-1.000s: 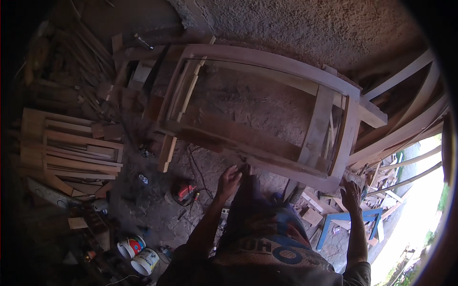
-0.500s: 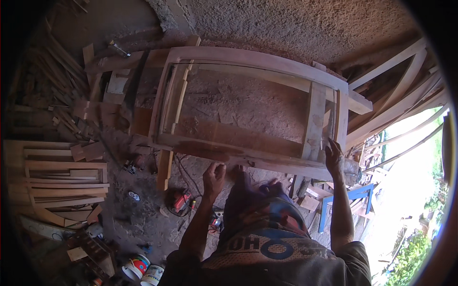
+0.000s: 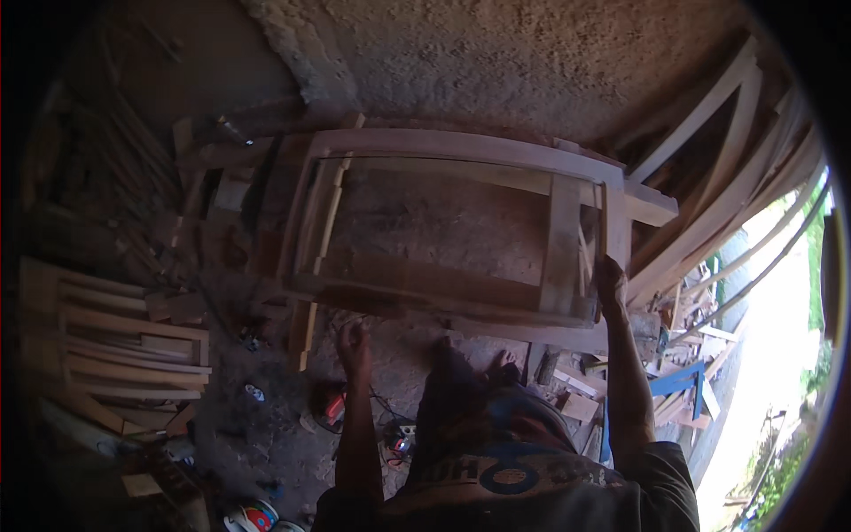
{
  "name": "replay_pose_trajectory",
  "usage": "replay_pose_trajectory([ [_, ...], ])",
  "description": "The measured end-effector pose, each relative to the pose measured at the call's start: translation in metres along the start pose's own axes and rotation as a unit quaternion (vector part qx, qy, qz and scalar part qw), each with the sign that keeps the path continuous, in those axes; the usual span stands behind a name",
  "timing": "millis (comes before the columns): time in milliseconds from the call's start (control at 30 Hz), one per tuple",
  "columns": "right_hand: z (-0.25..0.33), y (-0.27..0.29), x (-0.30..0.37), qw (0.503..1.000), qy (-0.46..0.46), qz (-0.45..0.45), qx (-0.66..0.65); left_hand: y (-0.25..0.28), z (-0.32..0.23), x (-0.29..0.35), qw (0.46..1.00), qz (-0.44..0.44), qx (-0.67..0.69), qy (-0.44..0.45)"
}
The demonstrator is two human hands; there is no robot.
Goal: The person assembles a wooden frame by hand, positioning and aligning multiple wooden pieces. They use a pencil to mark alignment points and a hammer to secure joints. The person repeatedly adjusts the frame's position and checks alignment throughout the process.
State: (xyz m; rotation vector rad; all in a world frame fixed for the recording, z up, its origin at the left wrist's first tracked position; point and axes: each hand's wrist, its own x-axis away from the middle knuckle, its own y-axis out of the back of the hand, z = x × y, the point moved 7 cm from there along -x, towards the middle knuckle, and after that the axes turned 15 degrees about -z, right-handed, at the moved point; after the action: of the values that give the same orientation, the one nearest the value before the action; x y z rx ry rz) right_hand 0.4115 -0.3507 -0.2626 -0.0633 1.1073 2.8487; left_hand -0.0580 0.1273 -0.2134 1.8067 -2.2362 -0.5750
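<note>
A large rectangular wooden frame (image 3: 465,147) lies across supports in front of me, with its near rail toward my body. My right hand (image 3: 612,279) is closed around the frame's right end, close to the near corner. My left hand (image 3: 354,344) hangs just short of the near rail, apart from it; its fingers look bent, but blur and shadow hide whether they hold anything. Inside the frame's outline, a pale crosspiece (image 3: 558,239) shows toward the right, and a narrow notched strip (image 3: 306,335) passes beneath the left end and sticks out toward me.
Stacked wooden frames (image 3: 133,346) lie at the left. A red power tool (image 3: 334,406) and cords rest on the floor near my feet. Long boards (image 3: 709,177) lean at the right, above a blue frame piece (image 3: 678,381) and offcuts. A rough wall (image 3: 496,62) stands behind.
My right hand has closed on the frame's right end. The frame has shifted, exposing more of a board under its near right corner. My left hand has moved left and away from the near rail.
</note>
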Motion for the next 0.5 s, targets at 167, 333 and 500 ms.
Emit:
replay_pose_trajectory([
  [167, -0.085, 0.023, -0.07, 0.95, 0.241, -0.171, -0.095, -0.064, -0.022, -0.096, 0.999, -0.012, 0.041, 0.0],
  [333, -0.076, -0.048, -0.061, 0.992, 0.051, -0.106, 0.051, -0.032, 0.005, -0.247, 0.993, -0.077, -0.011, -0.09],
  [500, -0.064, 0.003, -0.023, 0.989, -0.02, -0.118, -0.088, -0.093, -0.005, -0.273, 0.942, 0.038, -0.322, -0.088],
])
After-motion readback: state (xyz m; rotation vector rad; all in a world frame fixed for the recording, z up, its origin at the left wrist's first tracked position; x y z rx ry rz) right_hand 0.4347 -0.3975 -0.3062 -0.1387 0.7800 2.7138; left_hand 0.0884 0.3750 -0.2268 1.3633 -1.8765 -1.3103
